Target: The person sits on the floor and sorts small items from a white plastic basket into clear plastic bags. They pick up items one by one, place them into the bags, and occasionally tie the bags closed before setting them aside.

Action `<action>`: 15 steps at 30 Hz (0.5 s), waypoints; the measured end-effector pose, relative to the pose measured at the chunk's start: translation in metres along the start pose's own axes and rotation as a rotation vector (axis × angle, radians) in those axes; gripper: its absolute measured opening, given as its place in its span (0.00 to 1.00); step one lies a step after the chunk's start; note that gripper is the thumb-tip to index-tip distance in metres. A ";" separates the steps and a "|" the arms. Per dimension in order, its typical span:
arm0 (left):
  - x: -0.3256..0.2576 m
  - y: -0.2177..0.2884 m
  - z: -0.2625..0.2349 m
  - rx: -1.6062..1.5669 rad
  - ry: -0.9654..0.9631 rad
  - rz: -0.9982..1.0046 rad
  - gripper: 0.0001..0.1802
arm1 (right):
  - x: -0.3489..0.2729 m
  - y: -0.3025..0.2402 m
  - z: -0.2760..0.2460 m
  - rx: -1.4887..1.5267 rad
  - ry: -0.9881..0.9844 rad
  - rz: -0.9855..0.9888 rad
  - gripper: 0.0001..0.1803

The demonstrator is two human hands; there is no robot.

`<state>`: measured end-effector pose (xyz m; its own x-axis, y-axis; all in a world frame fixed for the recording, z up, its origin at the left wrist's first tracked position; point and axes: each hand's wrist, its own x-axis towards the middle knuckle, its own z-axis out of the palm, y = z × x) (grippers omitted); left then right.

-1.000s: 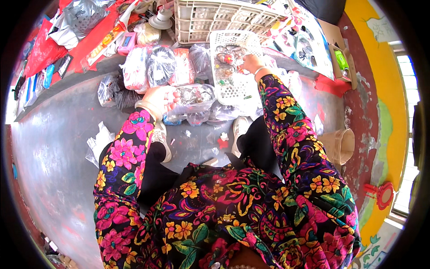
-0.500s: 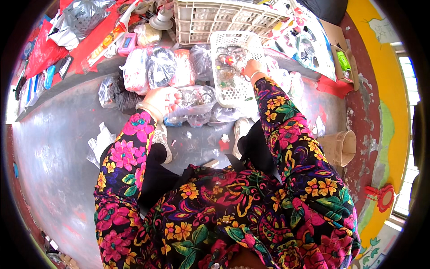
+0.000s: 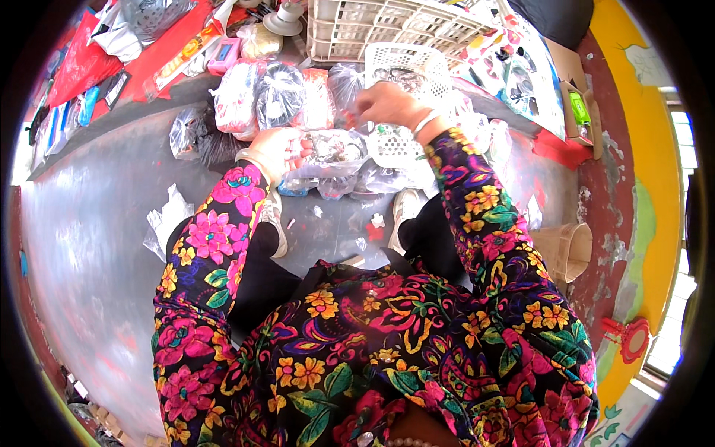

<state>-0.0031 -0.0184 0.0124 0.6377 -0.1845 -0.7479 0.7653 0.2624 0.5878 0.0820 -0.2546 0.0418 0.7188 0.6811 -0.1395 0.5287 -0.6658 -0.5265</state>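
Note:
My left hand (image 3: 277,151) grips the edge of a clear plastic bag (image 3: 337,151) filled with small trinkets, held above the grey floor. My right hand (image 3: 389,104) is closed in a pinch on something small over the near rim of a small white perforated basket (image 3: 408,74); what it pinches is too small to tell. The hand hovers just above the bag's open top. Both forearms wear flowered sleeves.
More filled clear bags (image 3: 275,97) lie beyond my hands, and a large white crate (image 3: 387,26) stands behind them. A red cloth with packets (image 3: 97,56) lies far left. A torn white wrapper (image 3: 165,222) and my shoes (image 3: 406,212) rest on the grey floor (image 3: 89,246). A cardboard box (image 3: 566,249) sits right.
My right hand has drawn back from inside the white basket toward the bag. My left hand with the bag has lifted slightly and held its place.

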 end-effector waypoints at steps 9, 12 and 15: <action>0.005 0.000 -0.003 -0.013 -0.052 0.003 0.08 | 0.012 -0.024 0.094 -0.360 -0.270 0.068 0.10; 0.007 -0.001 -0.001 -0.021 -0.049 -0.008 0.08 | 0.007 -0.008 0.114 -0.395 -0.399 -0.019 0.10; 0.009 0.001 -0.003 -0.029 -0.064 -0.002 0.08 | 0.013 -0.004 0.104 -0.363 -0.276 0.022 0.11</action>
<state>0.0031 -0.0164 0.0055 0.6409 -0.2451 -0.7274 0.7644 0.2895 0.5760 0.0421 -0.2111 -0.0449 0.6103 0.6886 -0.3916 0.6743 -0.7110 -0.1996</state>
